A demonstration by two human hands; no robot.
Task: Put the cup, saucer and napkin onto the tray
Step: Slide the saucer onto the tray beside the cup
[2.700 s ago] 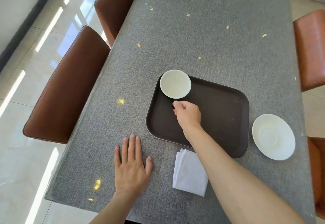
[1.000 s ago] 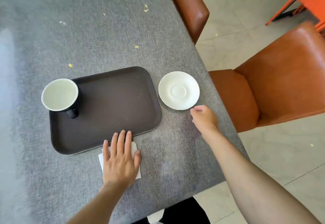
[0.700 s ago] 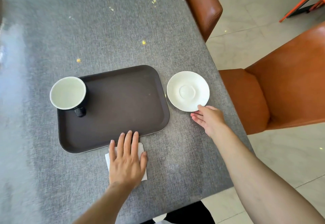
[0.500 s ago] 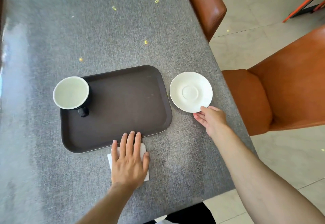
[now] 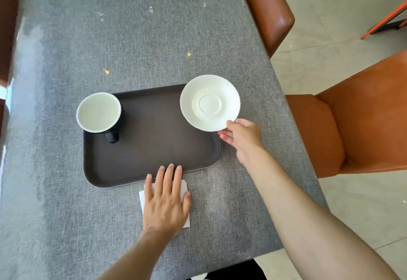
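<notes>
Glossy white glazed saucer (image 5: 210, 102), matt dark tray (image 5: 154, 139), coarse grey woven cloth on the table (image 5: 132, 37), soft white napkin (image 5: 185, 202), shiny brown leather chairs (image 5: 266, 4)

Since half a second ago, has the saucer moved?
Yes. The saucer, pinched at its near edge by the right hand, has gone from the table beside the tray to overlapping its far right corner, moving left.

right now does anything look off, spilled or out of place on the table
Nothing spilled or broken. The cup stands upright on the tray; the right hand holds the saucer by its rim. Only small yellow flecks dot the grey table.
</notes>
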